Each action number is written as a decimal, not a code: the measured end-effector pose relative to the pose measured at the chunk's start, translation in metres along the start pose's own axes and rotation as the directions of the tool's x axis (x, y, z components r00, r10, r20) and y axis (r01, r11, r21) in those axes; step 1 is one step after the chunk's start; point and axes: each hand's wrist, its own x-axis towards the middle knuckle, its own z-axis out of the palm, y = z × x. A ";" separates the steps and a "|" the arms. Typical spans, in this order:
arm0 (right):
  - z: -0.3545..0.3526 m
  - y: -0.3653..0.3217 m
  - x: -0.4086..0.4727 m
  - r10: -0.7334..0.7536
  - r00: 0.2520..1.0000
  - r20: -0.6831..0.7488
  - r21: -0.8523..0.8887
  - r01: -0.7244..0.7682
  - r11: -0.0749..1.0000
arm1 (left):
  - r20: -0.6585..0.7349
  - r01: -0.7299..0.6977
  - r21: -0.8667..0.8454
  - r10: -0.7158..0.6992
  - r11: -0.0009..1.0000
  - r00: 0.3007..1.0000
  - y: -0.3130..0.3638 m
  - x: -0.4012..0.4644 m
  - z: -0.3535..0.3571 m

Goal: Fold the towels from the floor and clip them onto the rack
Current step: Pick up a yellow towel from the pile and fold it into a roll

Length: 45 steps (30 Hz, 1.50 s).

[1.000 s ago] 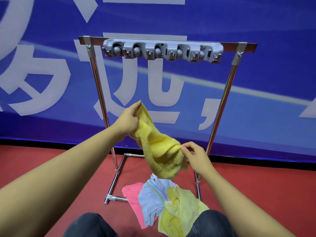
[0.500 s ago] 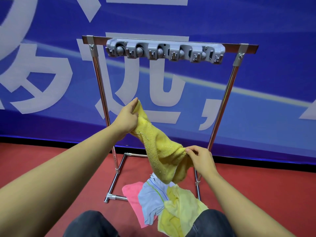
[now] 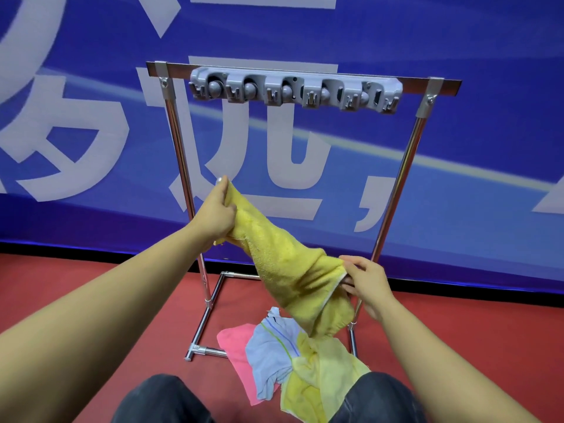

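A yellow towel hangs crumpled between my two hands in front of the rack. My left hand grips its upper end, raised near the rack's left post. Lower and to the right, my right hand pinches the towel's lower edge beside the right post. The metal rack stands on the floor, and a grey clip strip with several clips spans its top bar, all clips bare. On the floor under the towel lie a pink towel, a pale blue striped one and a light yellow one.
A blue banner with large white characters stands right behind the rack. The floor is red. My knees in dark trousers show at the bottom edge, close to the towel pile.
My hands have drawn apart, stretching the yellow towel out diagonally: the left hand rose a little and the right hand slid rightwards along the towel's lower edge.
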 end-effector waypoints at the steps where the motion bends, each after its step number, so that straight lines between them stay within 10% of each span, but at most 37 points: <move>1: -0.001 -0.001 0.000 0.031 0.999 0.020 0.117 -0.033 0.993 | -0.015 0.031 -0.014 -0.031 0.999 0.999 -0.002 -0.001 -0.002; 7: 0.006 -0.013 0.002 0.114 0.980 0.162 0.514 -0.183 0.838 | 0.037 0.200 -0.317 -0.199 0.927 0.979 -0.020 0.009 -0.006; 22: 0.076 -0.050 -0.033 -0.107 0.932 0.347 0.009 0.110 0.994 | 0.413 0.240 -0.425 -0.049 0.873 0.909 0.024 -0.039 0.053; 36: 0.076 -0.044 -0.025 -0.134 0.972 0.192 0.151 0.106 0.983 | 0.398 0.365 -0.349 -0.216 0.863 0.892 0.004 -0.053 0.067; 45: 0.055 -0.055 -0.008 -0.083 0.946 0.313 0.094 0.056 0.994 | 0.099 0.181 -0.369 -0.155 0.912 0.983 -0.006 -0.040 0.052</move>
